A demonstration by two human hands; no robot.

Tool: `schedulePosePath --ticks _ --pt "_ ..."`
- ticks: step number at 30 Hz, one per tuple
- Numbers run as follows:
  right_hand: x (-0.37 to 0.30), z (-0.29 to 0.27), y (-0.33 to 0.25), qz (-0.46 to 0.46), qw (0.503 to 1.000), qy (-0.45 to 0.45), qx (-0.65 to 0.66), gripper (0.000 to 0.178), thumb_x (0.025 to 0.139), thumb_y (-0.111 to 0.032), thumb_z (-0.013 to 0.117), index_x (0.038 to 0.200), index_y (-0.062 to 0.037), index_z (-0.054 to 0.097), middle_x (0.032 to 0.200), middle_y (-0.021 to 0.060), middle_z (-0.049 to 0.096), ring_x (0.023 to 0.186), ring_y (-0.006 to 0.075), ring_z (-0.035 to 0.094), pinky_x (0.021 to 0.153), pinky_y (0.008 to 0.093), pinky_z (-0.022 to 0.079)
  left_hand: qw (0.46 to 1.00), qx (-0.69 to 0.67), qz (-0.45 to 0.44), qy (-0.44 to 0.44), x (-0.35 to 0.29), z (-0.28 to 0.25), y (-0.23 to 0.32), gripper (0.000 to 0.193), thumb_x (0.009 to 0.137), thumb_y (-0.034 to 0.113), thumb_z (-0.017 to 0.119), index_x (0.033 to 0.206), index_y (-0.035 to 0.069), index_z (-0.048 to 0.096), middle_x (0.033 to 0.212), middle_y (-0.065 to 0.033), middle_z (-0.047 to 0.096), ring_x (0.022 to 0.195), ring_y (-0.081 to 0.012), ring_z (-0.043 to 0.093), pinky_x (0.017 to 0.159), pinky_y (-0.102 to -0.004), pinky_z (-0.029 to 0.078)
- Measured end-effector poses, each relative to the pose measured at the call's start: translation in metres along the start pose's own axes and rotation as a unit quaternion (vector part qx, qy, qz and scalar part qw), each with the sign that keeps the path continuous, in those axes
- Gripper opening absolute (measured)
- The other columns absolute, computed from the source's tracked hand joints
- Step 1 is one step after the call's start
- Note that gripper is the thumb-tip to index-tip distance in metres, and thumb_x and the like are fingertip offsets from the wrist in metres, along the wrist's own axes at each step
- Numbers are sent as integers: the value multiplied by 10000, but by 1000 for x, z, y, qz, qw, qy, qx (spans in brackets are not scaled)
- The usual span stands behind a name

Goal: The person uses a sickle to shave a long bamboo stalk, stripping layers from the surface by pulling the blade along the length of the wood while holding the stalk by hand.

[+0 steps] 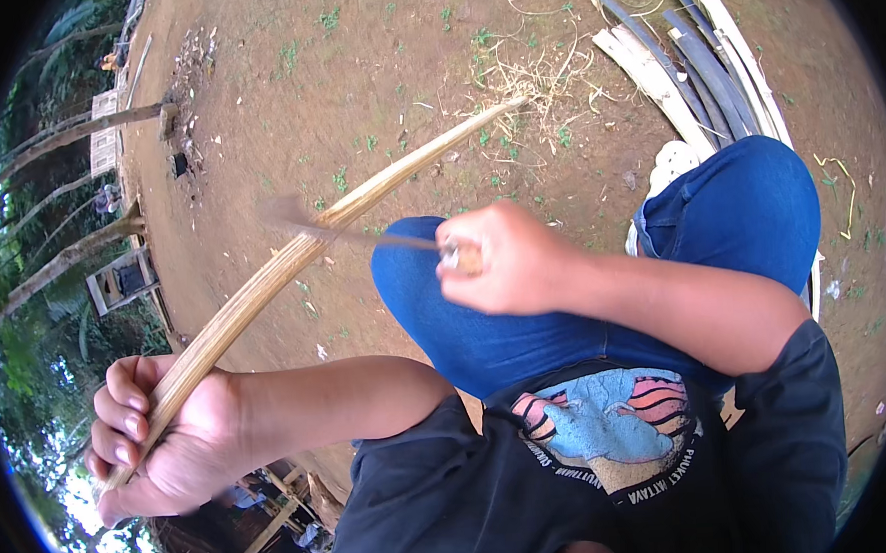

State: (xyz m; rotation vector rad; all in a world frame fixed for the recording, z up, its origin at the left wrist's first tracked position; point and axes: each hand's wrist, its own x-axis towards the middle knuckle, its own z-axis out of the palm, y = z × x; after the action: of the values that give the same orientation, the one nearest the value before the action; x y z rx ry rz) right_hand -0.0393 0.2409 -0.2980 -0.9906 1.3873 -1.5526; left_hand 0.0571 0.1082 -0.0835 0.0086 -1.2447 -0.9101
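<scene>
A long, pale, split wooden strip [254,304], ridged along its grain, runs slantwise from the lower left toward the upper middle. Its lower end is gripped in my left hand [171,431], fingers curled around it. In my right hand [522,257], closed in a fist above my knee, is a knife [391,240] with a wooden handle. The blade is smeared by motion and crosses the strip near its middle; whether it bites into the wood I cannot tell. The strip's far end reaches a heap of thin shavings [543,81] on the ground.
Dark and pale long strips [698,73] lie in a bundle at the upper right, beyond my bent knee [760,200]. Bare brown earth [372,70] with small green sprouts spreads ahead. Tree trunks [81,250] and foliage stand at the left.
</scene>
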Motion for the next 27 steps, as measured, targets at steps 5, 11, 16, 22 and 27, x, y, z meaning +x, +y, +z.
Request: schedulePosePath --ticks 5,11,16,22,27 --pt "-4 2 2 -34 999 -14 12 180 753 -128 649 683 -16 527 520 131 478 457 243 485 482 362 386 1000 -17 -9 -19 -5 -4 8 486 889 529 544 690 85 551 505 16 483 443 -120 403 460 -249 332" --pt "-5 -2 -31 -12 999 -32 -32 173 718 -200 660 711 -44 586 618 188 576 633 405 591 571 458 465 1000 -11 -11 -9 1 4 2 474 900 524 529 707 91 547 513 27 486 454 -120 412 469 -245 331" --pt "-7 -1 -31 -9 999 -23 -45 185 715 -201 654 693 -36 574 629 198 578 638 403 592 572 455 469 999 -12 -12 -28 0 3 5 463 892 530 540 720 100 542 513 31 487 450 -117 408 473 -243 332" --pt "-7 -1 -40 10 999 -48 -9 172 708 -173 636 681 -21 561 622 206 565 620 402 583 559 440 460 1000 -12 -9 -25 2 3 2 436 876 512 579 733 100 550 518 35 496 448 -114 407 468 -246 326" --pt "-2 -1 -13 12 1000 -1 -16 166 702 -185 636 718 -24 594 668 212 601 656 377 619 595 438 479 999 -17 -9 -30 0 9 3 441 840 520 620 715 101 569 523 34 505 454 -110 418 467 -246 323"
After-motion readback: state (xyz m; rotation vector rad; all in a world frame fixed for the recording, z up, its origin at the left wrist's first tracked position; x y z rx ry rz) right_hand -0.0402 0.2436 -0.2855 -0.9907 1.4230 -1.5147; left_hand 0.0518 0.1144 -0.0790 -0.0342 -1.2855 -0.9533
